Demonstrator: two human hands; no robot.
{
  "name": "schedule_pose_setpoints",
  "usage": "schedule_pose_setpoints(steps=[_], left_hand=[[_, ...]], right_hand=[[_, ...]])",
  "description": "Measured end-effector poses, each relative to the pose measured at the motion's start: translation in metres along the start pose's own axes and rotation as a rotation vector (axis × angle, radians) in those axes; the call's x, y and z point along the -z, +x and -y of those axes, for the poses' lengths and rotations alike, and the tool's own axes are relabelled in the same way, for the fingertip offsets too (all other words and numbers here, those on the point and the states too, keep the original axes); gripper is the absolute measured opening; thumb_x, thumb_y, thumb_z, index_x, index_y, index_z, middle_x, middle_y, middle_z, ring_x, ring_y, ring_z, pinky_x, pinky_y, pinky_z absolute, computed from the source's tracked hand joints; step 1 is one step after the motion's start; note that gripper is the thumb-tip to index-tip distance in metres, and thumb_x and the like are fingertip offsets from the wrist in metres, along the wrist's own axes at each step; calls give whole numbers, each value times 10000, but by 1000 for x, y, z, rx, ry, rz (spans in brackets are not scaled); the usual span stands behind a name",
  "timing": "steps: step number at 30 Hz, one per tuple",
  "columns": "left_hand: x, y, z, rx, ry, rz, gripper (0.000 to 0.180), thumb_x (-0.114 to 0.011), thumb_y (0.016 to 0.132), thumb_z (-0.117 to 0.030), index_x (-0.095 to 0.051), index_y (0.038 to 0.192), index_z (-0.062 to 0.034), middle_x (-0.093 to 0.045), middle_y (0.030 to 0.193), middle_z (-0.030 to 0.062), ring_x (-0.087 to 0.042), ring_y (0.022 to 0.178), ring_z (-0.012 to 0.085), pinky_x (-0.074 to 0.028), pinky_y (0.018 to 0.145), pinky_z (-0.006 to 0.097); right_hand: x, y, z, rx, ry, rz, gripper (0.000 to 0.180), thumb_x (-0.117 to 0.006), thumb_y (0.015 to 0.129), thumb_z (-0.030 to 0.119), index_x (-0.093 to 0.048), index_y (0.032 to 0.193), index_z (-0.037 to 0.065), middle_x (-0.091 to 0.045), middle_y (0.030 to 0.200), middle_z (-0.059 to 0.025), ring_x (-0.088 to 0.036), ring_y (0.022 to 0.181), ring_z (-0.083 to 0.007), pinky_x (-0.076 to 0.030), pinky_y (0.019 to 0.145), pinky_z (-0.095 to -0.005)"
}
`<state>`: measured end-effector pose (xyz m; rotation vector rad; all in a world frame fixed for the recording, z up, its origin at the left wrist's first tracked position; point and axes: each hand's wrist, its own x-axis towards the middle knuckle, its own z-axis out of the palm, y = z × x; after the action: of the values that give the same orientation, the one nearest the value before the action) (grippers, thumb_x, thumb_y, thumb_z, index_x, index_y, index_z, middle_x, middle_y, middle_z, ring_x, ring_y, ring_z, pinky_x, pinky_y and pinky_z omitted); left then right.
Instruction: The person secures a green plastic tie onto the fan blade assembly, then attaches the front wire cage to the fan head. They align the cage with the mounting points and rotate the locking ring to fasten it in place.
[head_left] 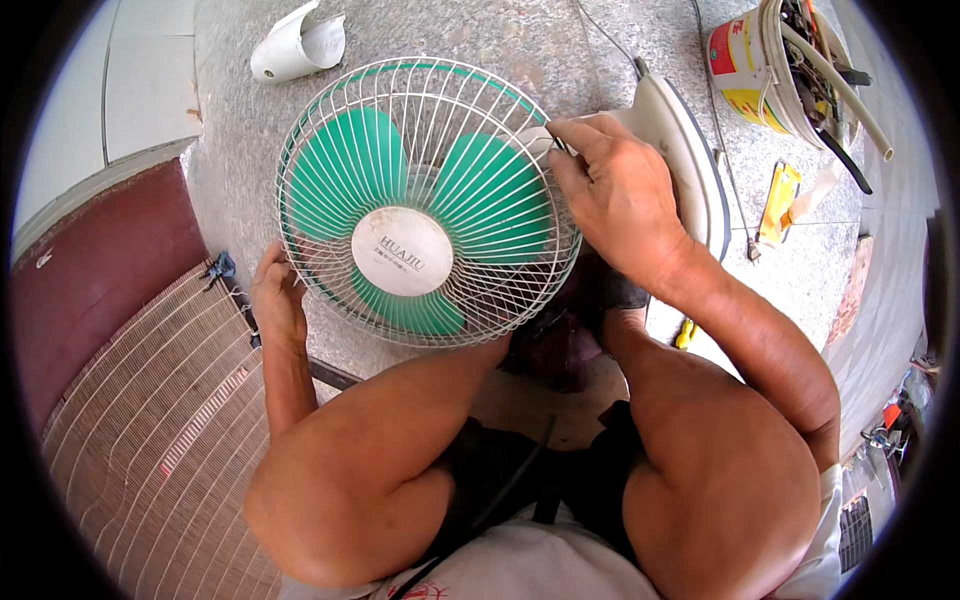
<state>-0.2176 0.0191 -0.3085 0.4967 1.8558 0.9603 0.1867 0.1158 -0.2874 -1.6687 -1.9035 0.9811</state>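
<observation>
An electric fan lies before me, its round wire guard (pixel 416 329) facing up. Green blades (pixel 491 200) show through the white wires, around a pale round centre cap (pixel 402 251). At the guard's lower left edge, my left hand (pixel 278 302) grips the rim, its fingers partly hidden behind it. On the right side, my right hand (pixel 625 195) pinches the rim between thumb and forefinger, where a small dark piece shows. The fan's white base (pixel 684 150) lies beyond my right hand, partly covered by it.
A white cut plastic cover (pixel 298 48) lies at the far left. A bucket of tools and tubing (pixel 745 65) stands at the far right, near a yellow packet (pixel 779 203) and a cord (pixel 738 200). A slatted mat (pixel 150 430) is on my left.
</observation>
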Motion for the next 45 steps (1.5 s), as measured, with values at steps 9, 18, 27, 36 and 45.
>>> schedule_pose_setpoints(steps=[9,18,27,36,45], left_hand=[[-34,-31,-19,-57,184,-232,457,-481,955,-216,-510,1359,-3,-571,1317,123,-570,1158,216,-452,942,354],[-52,-47,-11,-190,267,-296,464,-551,982,-290,-528,1339,4,-557,1326,142,-544,1187,231,-444,995,395],[-53,-58,-22,-272,259,-357,390,-577,972,-244,-592,1247,32,-643,1179,130,-594,1104,212,-483,898,334],[-43,-68,-53,-400,292,-321,259,-577,965,-202,-681,1094,-2,-677,1042,81,-601,950,125,-430,717,237],[-51,-45,-48,-639,880,-413,364,-603,950,-243,-610,1208,13,-574,1251,120,-555,1093,228,-440,957,381]], right_hand=[[-7,-18,13,-33,15,-23,349,-681,843,149,-628,1149,-10,-611,1055,-189,-636,887,-364,-516,775,-412],[-4,-28,0,73,161,15,382,-752,769,122,-637,1125,45,-578,1040,-163,-634,838,-356,-525,737,-423],[8,-34,14,60,308,61,375,-797,706,59,-652,1053,57,-554,988,-115,-623,790,-303,-528,697,-382],[13,-20,19,83,398,73,211,-778,746,6,-681,930,46,-574,844,-25,-520,676,-101,-448,588,-243],[-23,3,10,30,480,57,128,-750,766,117,-689,795,8,-626,829,-156,-633,763,-317,-510,697,-383]])
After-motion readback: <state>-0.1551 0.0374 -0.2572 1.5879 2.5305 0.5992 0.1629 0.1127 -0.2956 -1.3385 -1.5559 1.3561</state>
